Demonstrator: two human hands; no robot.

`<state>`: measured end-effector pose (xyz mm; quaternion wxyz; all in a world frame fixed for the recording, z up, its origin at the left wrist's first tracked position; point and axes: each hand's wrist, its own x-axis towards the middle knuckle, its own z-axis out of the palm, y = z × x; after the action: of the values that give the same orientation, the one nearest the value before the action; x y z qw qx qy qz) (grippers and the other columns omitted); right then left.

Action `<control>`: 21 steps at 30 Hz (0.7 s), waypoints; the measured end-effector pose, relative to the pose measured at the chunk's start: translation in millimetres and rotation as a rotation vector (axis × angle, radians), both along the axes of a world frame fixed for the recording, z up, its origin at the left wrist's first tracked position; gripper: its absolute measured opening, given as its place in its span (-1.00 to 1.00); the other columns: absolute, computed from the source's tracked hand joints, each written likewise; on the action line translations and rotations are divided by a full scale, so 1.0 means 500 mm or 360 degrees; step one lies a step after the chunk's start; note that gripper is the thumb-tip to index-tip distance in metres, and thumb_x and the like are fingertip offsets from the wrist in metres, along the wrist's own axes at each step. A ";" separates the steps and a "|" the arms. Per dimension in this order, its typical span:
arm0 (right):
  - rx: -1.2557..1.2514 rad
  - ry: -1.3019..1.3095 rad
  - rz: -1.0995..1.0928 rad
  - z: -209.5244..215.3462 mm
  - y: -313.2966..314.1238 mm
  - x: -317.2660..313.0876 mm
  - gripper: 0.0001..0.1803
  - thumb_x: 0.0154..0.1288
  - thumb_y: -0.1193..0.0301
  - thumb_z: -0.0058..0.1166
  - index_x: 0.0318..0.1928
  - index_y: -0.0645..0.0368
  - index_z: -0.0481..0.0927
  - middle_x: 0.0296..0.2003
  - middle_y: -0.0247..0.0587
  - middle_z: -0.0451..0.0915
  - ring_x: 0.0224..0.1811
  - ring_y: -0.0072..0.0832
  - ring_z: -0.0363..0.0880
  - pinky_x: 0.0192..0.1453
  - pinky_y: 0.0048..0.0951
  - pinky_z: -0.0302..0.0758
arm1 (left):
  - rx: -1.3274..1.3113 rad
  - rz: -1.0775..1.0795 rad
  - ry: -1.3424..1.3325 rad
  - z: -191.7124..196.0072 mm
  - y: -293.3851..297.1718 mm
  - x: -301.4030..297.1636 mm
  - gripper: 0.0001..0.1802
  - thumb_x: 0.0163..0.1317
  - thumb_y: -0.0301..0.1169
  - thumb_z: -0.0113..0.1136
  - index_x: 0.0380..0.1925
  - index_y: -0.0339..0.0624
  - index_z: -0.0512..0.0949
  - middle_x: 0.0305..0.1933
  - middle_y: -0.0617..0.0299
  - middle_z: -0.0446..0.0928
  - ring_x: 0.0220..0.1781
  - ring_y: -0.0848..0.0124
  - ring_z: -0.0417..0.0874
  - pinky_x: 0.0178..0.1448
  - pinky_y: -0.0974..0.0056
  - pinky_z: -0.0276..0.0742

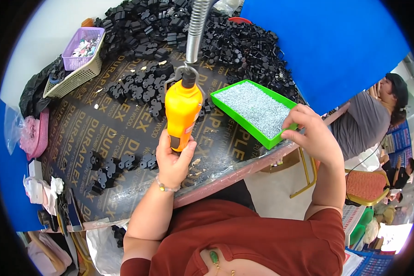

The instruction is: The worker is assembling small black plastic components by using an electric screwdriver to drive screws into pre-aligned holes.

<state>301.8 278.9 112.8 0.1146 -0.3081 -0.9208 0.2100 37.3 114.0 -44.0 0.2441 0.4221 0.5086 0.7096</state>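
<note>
Nearest the camera is the person's red shirt [262,244], with both forearms rising from it toward the bench [92,133], a dark round top covered in a printed sheet. The left hand [172,158] is clenched around the lower end of an orange electric screwdriver [183,115], which stands upright near the bench's near edge and hangs from a coiled metal spring [196,30] above. The right hand [310,133] rests at the near right corner of a green tray [244,124] filled with small silvery screws [255,108], its fingertips pinched together on the screws; whether they grip one cannot be told. The tray lies at the bench's right edge. Black plastic parts [188,27] heap along the far edge, and a few lie just left of the left hand. A lilac basket [80,46] sits at the far left.
</note>
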 end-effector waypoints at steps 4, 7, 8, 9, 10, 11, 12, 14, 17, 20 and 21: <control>-0.0031 -0.0019 -0.0006 0.010 0.003 -0.005 -0.81 0.08 0.47 0.33 -0.30 0.17 0.58 -0.30 -0.17 0.48 -0.12 -0.20 0.46 -0.02 -0.27 0.41 | 0.0037 0.0031 0.0012 0.003 0.003 0.003 -0.68 0.22 -0.52 0.31 -0.05 -0.24 0.45 -0.23 0.31 0.55 -0.25 0.59 0.54 -0.11 0.43 0.47; -0.0039 -0.0017 0.0008 0.008 0.011 -0.005 -0.81 0.08 0.47 0.34 -0.30 0.17 0.58 -0.32 -0.17 0.48 -0.13 -0.20 0.47 -0.04 -0.26 0.41 | 0.0030 0.0013 -0.0032 0.008 0.002 0.006 -0.68 0.21 -0.52 0.31 -0.06 -0.24 0.45 -0.23 0.31 0.56 -0.26 0.59 0.55 -0.12 0.43 0.47; -0.0041 -0.0016 0.0010 0.009 0.013 -0.006 -0.81 0.08 0.47 0.34 -0.30 0.17 0.58 -0.32 -0.17 0.48 -0.13 -0.20 0.47 -0.04 -0.26 0.41 | 0.0028 0.0015 -0.0031 0.007 0.002 0.007 -0.68 0.21 -0.52 0.31 -0.06 -0.24 0.45 -0.23 0.31 0.56 -0.26 0.59 0.55 -0.12 0.43 0.47; -0.0040 -0.0019 0.0014 0.011 0.016 -0.007 -0.81 0.08 0.46 0.34 -0.30 0.17 0.58 -0.32 -0.17 0.48 -0.14 -0.20 0.48 -0.05 -0.26 0.41 | 0.0025 0.0017 -0.0036 0.007 0.001 0.008 -0.68 0.21 -0.52 0.31 -0.06 -0.25 0.45 -0.24 0.30 0.56 -0.26 0.59 0.55 -0.12 0.43 0.48; -0.0038 -0.0023 0.0015 0.014 0.018 -0.008 -0.81 0.08 0.46 0.34 -0.31 0.17 0.58 -0.33 -0.17 0.48 -0.15 -0.20 0.48 -0.06 -0.26 0.41 | 0.0024 0.0017 -0.0042 0.007 0.001 0.008 -0.68 0.21 -0.52 0.31 -0.07 -0.25 0.46 -0.24 0.30 0.57 -0.26 0.59 0.55 -0.13 0.43 0.48; -0.0039 -0.0023 0.0013 0.018 0.022 -0.010 -0.81 0.08 0.46 0.34 -0.31 0.17 0.58 -0.33 -0.17 0.48 -0.15 -0.20 0.48 -0.06 -0.26 0.41 | 0.0022 0.0016 -0.0042 0.006 0.002 0.008 -0.68 0.21 -0.52 0.31 -0.07 -0.25 0.46 -0.24 0.30 0.57 -0.26 0.59 0.55 -0.13 0.43 0.48; -0.0031 -0.0019 0.0015 0.021 0.027 -0.013 -0.81 0.09 0.46 0.34 -0.31 0.17 0.58 -0.33 -0.17 0.48 -0.16 -0.19 0.48 -0.06 -0.26 0.41 | 0.0025 0.0024 -0.0028 0.006 0.004 0.008 -0.68 0.21 -0.51 0.32 -0.07 -0.25 0.46 -0.25 0.29 0.57 -0.26 0.59 0.56 -0.13 0.43 0.48; -0.0030 -0.0009 0.0020 0.027 0.033 -0.020 -0.82 0.09 0.45 0.34 -0.32 0.18 0.58 -0.33 -0.16 0.49 -0.16 -0.20 0.49 -0.07 -0.26 0.41 | 0.0025 0.0038 -0.0011 0.006 0.004 0.008 -0.68 0.20 -0.51 0.32 -0.07 -0.25 0.46 -0.26 0.29 0.58 -0.27 0.59 0.56 -0.14 0.43 0.48; -0.0014 -0.0030 0.0027 0.036 0.038 -0.027 -0.81 0.09 0.45 0.34 -0.32 0.18 0.59 -0.33 -0.17 0.49 -0.16 -0.20 0.49 -0.07 -0.27 0.41 | 0.0003 0.0035 -0.0046 0.010 0.002 0.009 -0.68 0.20 -0.51 0.32 -0.07 -0.25 0.46 -0.28 0.29 0.59 -0.29 0.58 0.57 -0.15 0.43 0.49; -0.0013 -0.0041 0.0024 0.039 0.038 -0.028 -0.81 0.09 0.45 0.34 -0.31 0.18 0.59 -0.33 -0.17 0.49 -0.16 -0.20 0.49 -0.07 -0.27 0.41 | 0.0008 0.0044 -0.0026 0.005 0.002 0.008 -0.68 0.20 -0.51 0.32 -0.07 -0.26 0.46 -0.29 0.30 0.59 -0.29 0.59 0.57 -0.17 0.44 0.49; -0.0014 -0.0042 0.0025 0.038 0.038 -0.028 -0.81 0.09 0.45 0.34 -0.31 0.18 0.59 -0.33 -0.17 0.49 -0.16 -0.20 0.49 -0.07 -0.27 0.41 | 0.0024 0.0054 0.0003 0.003 0.003 0.007 -0.67 0.20 -0.51 0.32 -0.07 -0.26 0.46 -0.28 0.30 0.59 -0.30 0.59 0.57 -0.17 0.44 0.48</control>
<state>287.8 298.0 131.6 0.0995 -0.3041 -0.9237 0.2109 40.6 115.3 -42.4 0.2283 0.4160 0.5105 0.7170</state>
